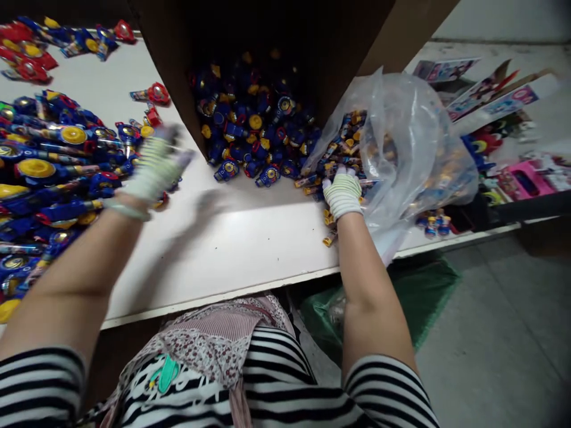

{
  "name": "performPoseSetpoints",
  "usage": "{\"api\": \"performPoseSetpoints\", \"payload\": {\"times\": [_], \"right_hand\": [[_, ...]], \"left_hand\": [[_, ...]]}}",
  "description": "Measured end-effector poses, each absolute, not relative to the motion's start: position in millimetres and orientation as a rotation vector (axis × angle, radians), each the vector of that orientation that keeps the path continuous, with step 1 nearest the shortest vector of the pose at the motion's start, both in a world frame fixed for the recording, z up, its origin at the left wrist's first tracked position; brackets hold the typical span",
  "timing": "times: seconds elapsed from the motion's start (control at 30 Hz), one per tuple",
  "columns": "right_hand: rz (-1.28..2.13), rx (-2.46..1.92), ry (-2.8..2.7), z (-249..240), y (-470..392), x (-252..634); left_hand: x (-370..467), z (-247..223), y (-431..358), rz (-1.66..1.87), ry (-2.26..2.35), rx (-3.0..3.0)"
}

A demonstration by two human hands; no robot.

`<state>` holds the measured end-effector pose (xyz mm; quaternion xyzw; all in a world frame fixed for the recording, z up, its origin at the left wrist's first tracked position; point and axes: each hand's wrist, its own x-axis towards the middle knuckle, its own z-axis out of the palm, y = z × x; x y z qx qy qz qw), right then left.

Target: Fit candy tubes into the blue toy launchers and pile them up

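Note:
My left hand (156, 166), in a striped glove, hovers over the right edge of a heap of blue, yellow and red toys (66, 157). Motion smears its fingers, so I cannot make out whether they hold anything. At the mouth of a clear plastic bag (397, 119), my right hand (343, 190), gloved alike, reaches into small tubes with yellow ends (345, 145). Its fingers curl down among them, and their tips are partly hidden. Between the hands stands a cardboard box (165, 53) on its side, with many blue and yellow toys (254, 131) in its open mouth.
Red toys (27, 53) lie at the far left of the white table (232, 232). Printed cartons (482, 101) and a pink box (526, 178) stand on the right. Below the table's front edge hangs a green bag (414, 291).

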<state>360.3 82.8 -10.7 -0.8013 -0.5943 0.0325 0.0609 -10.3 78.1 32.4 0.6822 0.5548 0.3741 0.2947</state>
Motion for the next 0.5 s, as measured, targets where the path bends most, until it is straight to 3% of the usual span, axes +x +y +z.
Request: {"api": "performPoseSetpoints", "payload": {"times": [0.17,0.23,0.4,0.5], "right_hand": [[0.044,-2.571,-1.733,-13,108,357],[0.095,-2.571,-1.827,-13,104,359],[0.140,-2.344,-2.218,-24,67,345],[0.223,-2.226,-2.289,-37,40,326]], "left_hand": [[107,9,115,0.302,1.474,2.183],[140,1,123,0.182,1.545,2.153],[124,-20,113,0.172,1.464,2.088],[89,-33,99,0.465,1.426,1.859]]}}
